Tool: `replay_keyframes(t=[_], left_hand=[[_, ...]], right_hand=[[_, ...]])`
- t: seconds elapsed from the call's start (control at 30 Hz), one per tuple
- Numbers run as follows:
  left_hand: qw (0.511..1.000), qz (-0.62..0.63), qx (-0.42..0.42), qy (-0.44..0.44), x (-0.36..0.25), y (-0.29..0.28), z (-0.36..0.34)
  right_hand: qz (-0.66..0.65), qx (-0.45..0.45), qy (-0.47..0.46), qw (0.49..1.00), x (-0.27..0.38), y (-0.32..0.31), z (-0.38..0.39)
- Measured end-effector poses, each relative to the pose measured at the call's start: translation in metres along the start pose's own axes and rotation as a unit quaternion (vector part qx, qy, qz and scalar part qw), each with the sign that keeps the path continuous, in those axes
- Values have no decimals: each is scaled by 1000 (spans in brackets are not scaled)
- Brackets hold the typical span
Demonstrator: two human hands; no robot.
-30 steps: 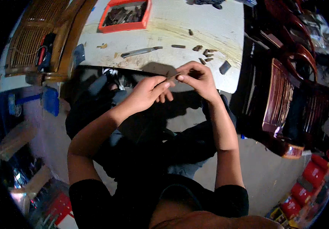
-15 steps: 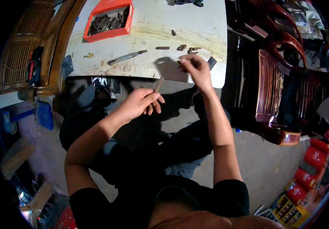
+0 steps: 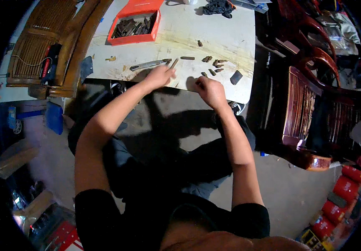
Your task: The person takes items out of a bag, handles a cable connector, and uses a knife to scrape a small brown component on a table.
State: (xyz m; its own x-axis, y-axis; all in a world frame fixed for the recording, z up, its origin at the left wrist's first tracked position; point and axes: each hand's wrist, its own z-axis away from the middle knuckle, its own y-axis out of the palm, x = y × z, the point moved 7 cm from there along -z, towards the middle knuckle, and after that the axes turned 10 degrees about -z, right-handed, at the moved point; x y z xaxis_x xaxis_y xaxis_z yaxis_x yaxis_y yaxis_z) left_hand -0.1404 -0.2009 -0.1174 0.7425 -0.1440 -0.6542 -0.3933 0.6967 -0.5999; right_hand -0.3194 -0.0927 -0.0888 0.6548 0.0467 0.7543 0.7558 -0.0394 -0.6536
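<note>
My left hand is closed round a thin brown stick, which points up from the fingers just above the table's near edge. Beside it lies a long grey metal tool with a dark tip, perhaps a knife. My right hand is at the same edge with its fingers curled together; whatever may be in them is hidden. Just past it lie several short dark pieces, and a brown stick rests between the two hands' positions, farther in.
An open red box holds many dark sticks at the table's far left. Dark cloth lies at the back, and a dark flat piece near the right edge. Wooden chairs stand to the right, a wooden seat to the left.
My left hand has moved up and over the table edge with the stick. My right hand has drawn back toward the near edge, uncovering small pieces. The view has shifted slightly.
</note>
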Motion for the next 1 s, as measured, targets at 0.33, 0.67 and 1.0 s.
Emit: replay_keyframes(t=[0.33, 0.67, 1.0], left_hand=[[902, -402, -116, 104, -98, -20, -89], [918, -297, -162, 206, -93, -18, -59], [860, -449, -135, 201, -91, 7, -68]], right_hand=[[15, 22, -65, 998, 10, 3, 1], [14, 36, -82, 996, 14, 7, 8], [22, 48, -94, 994, 18, 9, 6]])
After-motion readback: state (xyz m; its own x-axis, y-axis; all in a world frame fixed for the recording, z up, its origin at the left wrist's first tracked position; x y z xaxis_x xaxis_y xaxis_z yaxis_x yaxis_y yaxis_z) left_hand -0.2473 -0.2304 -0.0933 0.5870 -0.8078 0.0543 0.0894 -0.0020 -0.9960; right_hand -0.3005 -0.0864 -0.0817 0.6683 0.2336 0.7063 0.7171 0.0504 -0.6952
